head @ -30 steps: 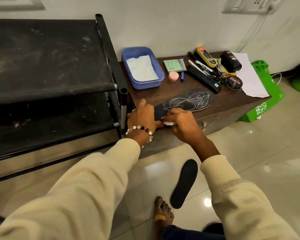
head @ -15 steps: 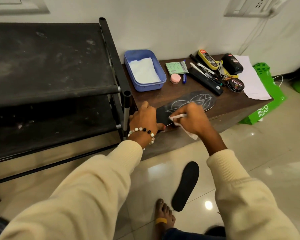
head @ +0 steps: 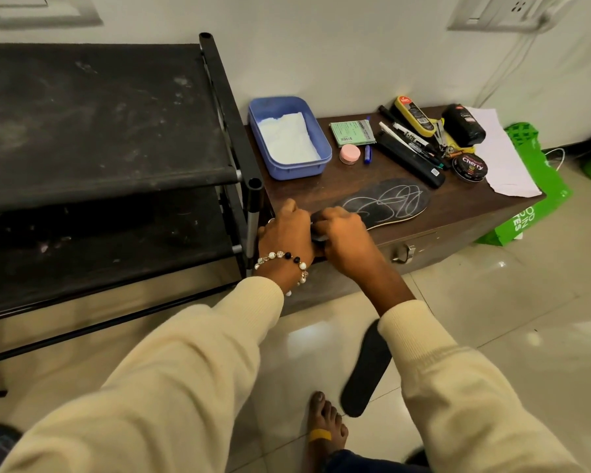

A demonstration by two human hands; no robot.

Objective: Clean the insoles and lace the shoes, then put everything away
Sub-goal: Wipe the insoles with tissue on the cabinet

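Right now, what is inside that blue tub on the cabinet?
The blue tub holds white folded tissue or cloth, lying flat and covering most of the bottom. Anything beneath that white layer is hidden, so I cannot say.

I see a dark insole (head: pixel 386 201) with pale scribbles lying flat on the cabinet top, its near end hidden under both hands. A second plain black insole (head: pixel 365 373) lies on the floor tiles below.

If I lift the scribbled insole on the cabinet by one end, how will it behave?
The scribbled insole looks thin and flat, so it is probably light and would likely bend or droop when held by one end. It should not roll. Its pale layered edge suggests foam, so probably not fragile.
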